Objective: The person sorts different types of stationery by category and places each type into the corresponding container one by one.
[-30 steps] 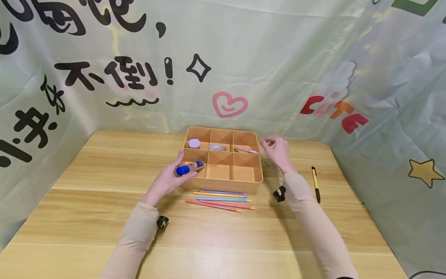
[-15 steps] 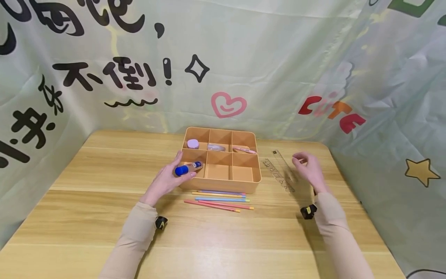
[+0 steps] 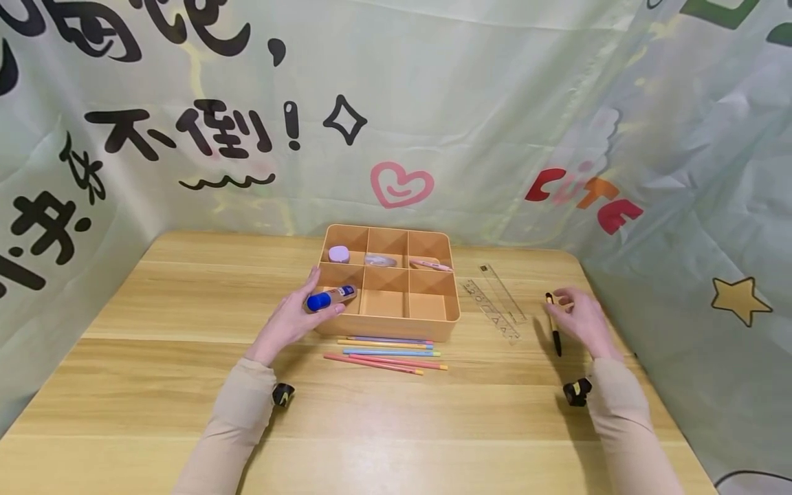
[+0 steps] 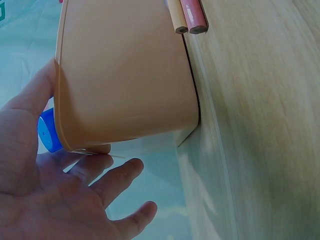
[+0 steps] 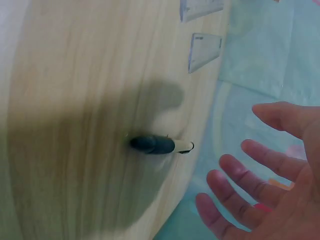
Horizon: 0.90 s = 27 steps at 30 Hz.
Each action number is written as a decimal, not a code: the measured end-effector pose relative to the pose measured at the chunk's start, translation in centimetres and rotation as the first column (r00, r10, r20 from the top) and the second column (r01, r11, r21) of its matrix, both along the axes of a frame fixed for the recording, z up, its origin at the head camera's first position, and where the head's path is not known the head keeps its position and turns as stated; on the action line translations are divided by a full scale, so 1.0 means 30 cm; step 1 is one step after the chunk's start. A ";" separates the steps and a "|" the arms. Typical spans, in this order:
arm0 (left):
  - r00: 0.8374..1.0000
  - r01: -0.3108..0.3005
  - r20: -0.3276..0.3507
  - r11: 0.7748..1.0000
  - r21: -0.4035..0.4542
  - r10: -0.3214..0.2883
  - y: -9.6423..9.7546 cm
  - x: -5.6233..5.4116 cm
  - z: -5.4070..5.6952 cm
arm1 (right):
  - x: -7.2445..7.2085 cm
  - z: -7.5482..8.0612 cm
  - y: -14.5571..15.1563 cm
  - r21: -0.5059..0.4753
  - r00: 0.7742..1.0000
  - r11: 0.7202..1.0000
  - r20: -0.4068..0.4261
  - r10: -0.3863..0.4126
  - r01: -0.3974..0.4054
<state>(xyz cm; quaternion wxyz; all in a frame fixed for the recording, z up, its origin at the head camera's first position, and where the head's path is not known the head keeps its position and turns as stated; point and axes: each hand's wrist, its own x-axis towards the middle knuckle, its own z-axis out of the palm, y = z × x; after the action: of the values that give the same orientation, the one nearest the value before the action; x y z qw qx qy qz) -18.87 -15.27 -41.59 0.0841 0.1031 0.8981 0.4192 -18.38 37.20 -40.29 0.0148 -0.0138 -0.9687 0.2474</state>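
My left hand [image 3: 286,322] rests at the near left corner of an orange six-compartment organizer box [image 3: 386,328]. Its thumb touches the front rim and its fingers lie along the left side, spread apart in the left wrist view. A blue-capped glue stick [image 3: 332,298] leans out of the front left compartment beside that hand. Over on the right, my right hand [image 3: 583,320] hovers just beside a yellow and black pen [image 3: 556,338] lying on the table. The right wrist view shows its fingers apart from the pen [image 5: 159,144].
Two clear rulers [image 3: 491,309] lie right of the box. Several coloured pencils [image 3: 390,353] lie in front of it. In the back compartments are a lilac item [image 3: 338,254], a translucent item [image 3: 380,260] and a pink pen-like item [image 3: 431,265]. A cloth backdrop hangs behind.
My right hand has moved from the box's right side, away from the rulers, rightward and nearer to the pen. The left hand stays at the box corner.
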 end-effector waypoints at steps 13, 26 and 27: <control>1.000 -0.004 -0.002 1.000 0.009 0.004 0.000 0.000 -0.001 | -0.020 -0.017 0.037 0.108 0.977 0.994 0.212 -0.038 0.016; 1.000 -0.002 -0.002 1.000 0.012 0.002 0.001 0.005 0.004 | -0.076 -0.035 0.051 0.136 0.950 0.991 0.305 -0.059 0.018; 1.000 -0.003 -0.003 1.000 0.012 0.003 0.001 0.006 0.004 | -0.082 -0.037 0.050 0.136 0.950 0.991 0.308 -0.054 0.012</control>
<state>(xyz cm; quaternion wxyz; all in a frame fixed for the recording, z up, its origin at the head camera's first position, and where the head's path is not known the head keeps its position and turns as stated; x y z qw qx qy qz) -18.70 -15.23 -41.46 0.0814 0.1031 0.8959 0.4245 -20.85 38.72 -41.39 -0.1329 -0.0678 -0.9728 0.1770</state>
